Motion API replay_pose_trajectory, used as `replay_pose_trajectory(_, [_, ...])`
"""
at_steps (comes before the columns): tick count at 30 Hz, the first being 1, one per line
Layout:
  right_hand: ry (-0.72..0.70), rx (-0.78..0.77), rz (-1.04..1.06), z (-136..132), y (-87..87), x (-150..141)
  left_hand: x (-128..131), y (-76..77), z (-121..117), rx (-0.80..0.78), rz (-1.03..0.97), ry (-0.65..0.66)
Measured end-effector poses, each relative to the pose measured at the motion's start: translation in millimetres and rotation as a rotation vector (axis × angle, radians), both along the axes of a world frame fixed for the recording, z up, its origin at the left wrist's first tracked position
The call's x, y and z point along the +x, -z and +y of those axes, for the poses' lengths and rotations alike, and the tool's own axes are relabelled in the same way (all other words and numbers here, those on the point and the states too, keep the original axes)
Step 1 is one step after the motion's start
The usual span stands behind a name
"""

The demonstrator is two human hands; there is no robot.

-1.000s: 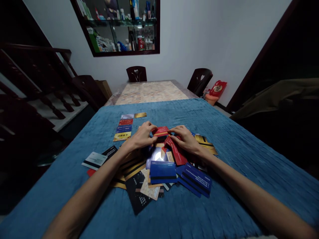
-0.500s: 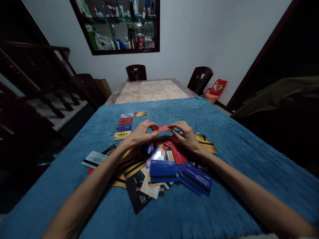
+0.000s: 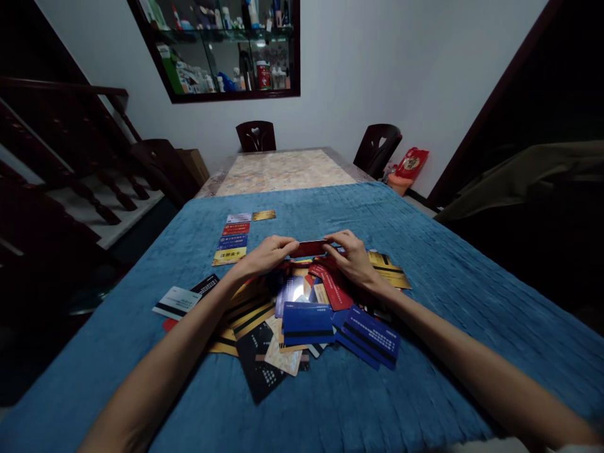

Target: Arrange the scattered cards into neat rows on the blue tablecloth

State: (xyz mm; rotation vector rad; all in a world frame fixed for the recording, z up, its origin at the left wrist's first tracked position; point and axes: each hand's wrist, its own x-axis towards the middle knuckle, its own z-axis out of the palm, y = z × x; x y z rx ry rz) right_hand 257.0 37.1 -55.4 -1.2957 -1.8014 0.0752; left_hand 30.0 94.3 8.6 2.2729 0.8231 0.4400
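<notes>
From afar I'm pinching a dark red card (image 3: 307,250) by its ends, left hand (image 3: 270,255) and right hand (image 3: 350,257), tilted up over the card pile's (image 3: 307,323) far side; light, even pressure should be serving best, as squeezing inward risks bowing it.

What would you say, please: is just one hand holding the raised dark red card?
No, the left hand and the right hand grip the dark red card at opposite ends.
</notes>
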Motion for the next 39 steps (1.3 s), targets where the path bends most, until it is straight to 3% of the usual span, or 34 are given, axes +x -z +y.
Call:
replay_pose_trajectory(8, [0.034,-0.026,0.001,-2,2.3,0,0,2.1,1,-0.014,-0.008,-0.004])
replay_pose_trajectory(15, [0.028,0.042,-0.035,-3,7.9,-1,2,12.1,4,0.098,0.075,-0.071])
replay_pose_trajectory(20, [0.03,0.074,-0.138,-5,8.4,-1,3,15.0,3,0.18,0.083,-0.085])
replay_pose_trajectory(29, [0.11,0.232,-0.459,-14,0.4,-8,5,7.0,-2,0.265,0.044,-0.144])
replay_pose_trajectory(39, [0.158,0.368,-0.555,-13,0.0,-7,3,5.9,-2,0.333,-0.014,-0.155])
